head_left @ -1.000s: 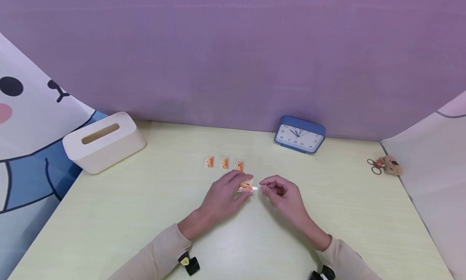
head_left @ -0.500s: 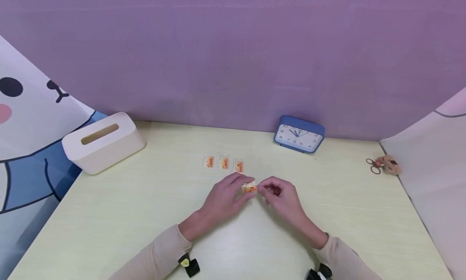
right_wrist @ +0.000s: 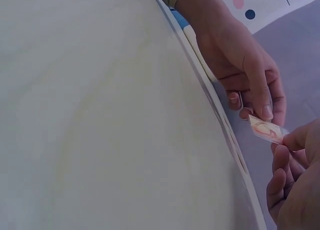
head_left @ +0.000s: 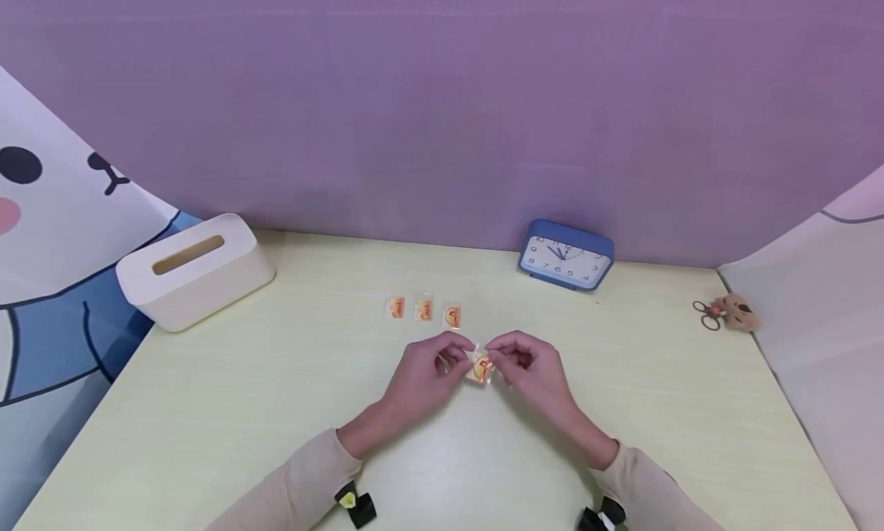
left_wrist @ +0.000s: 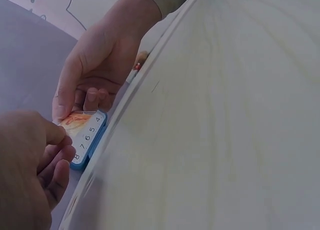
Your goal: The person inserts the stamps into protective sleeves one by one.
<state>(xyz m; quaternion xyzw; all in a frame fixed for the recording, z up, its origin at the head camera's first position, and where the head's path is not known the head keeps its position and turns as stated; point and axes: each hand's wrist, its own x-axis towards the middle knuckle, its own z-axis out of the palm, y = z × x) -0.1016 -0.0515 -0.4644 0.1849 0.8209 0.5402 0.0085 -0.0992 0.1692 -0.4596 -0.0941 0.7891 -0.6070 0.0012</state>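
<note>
Between both hands, above the table, is a small clear packet (head_left: 480, 367) with an orange-and-yellow print. My left hand (head_left: 430, 374) pinches its left side between thumb and fingers, while my right hand (head_left: 535, 371) pinches the right side. In the left wrist view the packet (left_wrist: 77, 121) overlaps the clock behind it. The right wrist view shows the packet (right_wrist: 268, 130) tilted, with fingertips at both ends. Three similar packets lie in a row just beyond the hands: a left one (head_left: 395, 308), a middle one (head_left: 423, 309) and a right one (head_left: 452, 316).
A white tissue box (head_left: 196, 270) stands at the back left of the pale table (head_left: 276, 377). Toward the back right is a blue clock (head_left: 566, 256). Near the right edge lie a brown plush head (head_left: 740, 313) and dark rings (head_left: 710, 322). A purple curtain (head_left: 442, 117) hangs behind.
My left fingers have shifted from spreading around the packet to pinching its edge. My right fingertips have closed in on its right side, and the packet has turned and moved slightly nearer.
</note>
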